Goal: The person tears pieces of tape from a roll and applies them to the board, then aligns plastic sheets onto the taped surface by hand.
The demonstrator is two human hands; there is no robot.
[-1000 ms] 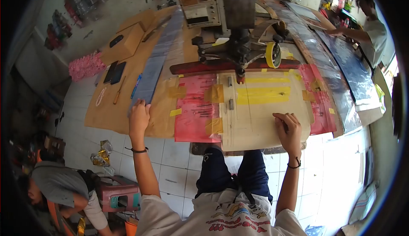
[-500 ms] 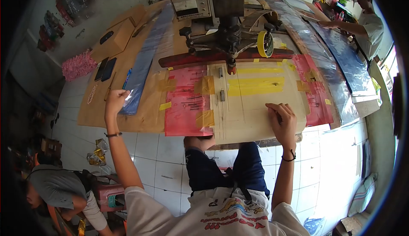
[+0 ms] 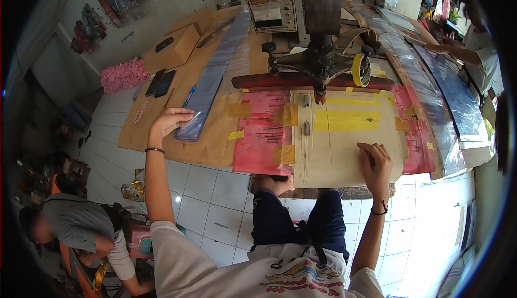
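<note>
So the left hand (image 3: pixel 175 120) is pinching a corner of the clear-blue plastic sheets (image 3: pixel 207 96) — they lie lengthwise down the table's (image 3: pixel 215 146) left side, blue pen (image 3: pixel 189 96) just beside. Right hand's (image 3: pixel 377 163) loosely curled over the beige board (image 3: pixel 344 160) — can't tell if it's gripping anything.

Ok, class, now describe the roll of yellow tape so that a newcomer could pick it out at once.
Find the dark metal machine head over the table, with a long red bar across it. Towards the bar's right end, a roll of yellow tape stands on edge against the machine. Its ring shape sets it apart from the flat yellow strips below.
</note>
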